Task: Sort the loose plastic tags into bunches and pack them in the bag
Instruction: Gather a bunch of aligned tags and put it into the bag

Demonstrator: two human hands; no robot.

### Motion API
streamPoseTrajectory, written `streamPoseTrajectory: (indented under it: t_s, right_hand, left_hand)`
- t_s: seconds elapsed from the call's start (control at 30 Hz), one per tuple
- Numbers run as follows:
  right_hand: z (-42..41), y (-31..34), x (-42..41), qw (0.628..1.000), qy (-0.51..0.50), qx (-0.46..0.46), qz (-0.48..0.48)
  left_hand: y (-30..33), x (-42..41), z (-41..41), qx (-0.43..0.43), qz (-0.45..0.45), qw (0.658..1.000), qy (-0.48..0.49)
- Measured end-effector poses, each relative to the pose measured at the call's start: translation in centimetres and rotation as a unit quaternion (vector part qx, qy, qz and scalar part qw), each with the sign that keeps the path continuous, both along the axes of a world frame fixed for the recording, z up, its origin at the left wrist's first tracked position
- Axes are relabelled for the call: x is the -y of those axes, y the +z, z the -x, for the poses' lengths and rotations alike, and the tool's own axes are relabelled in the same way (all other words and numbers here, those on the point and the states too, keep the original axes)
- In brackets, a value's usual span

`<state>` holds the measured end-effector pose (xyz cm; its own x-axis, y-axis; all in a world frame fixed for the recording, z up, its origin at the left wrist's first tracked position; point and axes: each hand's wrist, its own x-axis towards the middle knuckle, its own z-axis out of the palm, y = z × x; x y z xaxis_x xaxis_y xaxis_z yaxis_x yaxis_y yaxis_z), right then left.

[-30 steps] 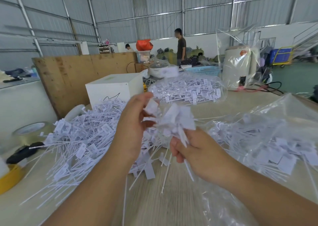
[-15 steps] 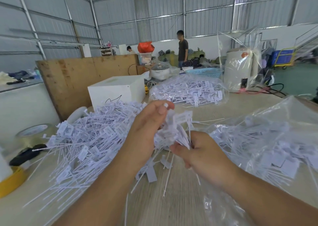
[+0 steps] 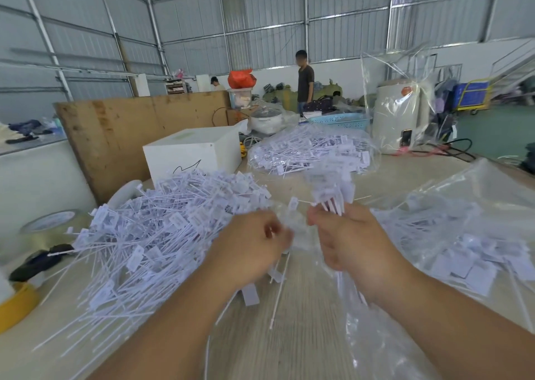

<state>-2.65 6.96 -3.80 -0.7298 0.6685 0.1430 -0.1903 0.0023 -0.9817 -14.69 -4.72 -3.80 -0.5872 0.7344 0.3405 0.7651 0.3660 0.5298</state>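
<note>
A: The bunch of tags [image 3: 333,188] stands mid-frame, stems gripped in the right hand [image 3: 351,240].

B: Left hand [image 3: 254,246]?

A: Curled, blurred; cannot tell what it holds. A loose grip could spill tags onto the worktop [image 3: 304,336], short of the bag [image 3: 463,229] at right.

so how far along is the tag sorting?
Done: one filled bag lies at the back, another clear bag on the right holds tags. In hand: right hand grips a bunch; left hand is blurred beside it. Left: a large loose pile remains unsorted.
</note>
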Motion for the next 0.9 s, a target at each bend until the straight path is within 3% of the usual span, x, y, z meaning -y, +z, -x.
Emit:
streamPoseTrajectory:
  t_s: [0.07,0.13,0.33,0.47,0.67,0.9]
  right_hand:
    - [0.2,-0.3,-0.1,0.997,0.015,0.061,0.035]
    - [0.2,-0.3,-0.5,0.995,-0.002,0.089,0.054]
    - [-0.9,0.4,-3.3,0.984,-0.114,0.021,0.134]
    - [-0.9,0.3,-2.9,0.988,-0.088,0.027,0.126]
    - [-1.0,1.0,-2.1,0.991,-0.075,-0.009,0.112]
    - [-1.1,0.3,-2.1,0.994,-0.050,0.042,0.091]
  left_hand:
    - [-1.4,-0.8,-0.5,-0.075,0.156,0.984,0.036]
    - [-2.2,-1.6,-0.8,-0.135,0.205,0.968,0.057]
    - [-2.3,-1.7,-0.7,-0.124,0.180,0.975,0.039]
    - [-2.1,-2.0,-1.0,-0.195,0.183,0.958,0.101]
    - [-2.4,-2.6,-1.1,-0.177,0.220,0.948,0.148]
    - [-2.3,-2.8,-1.3,-0.207,0.205,0.947,0.139]
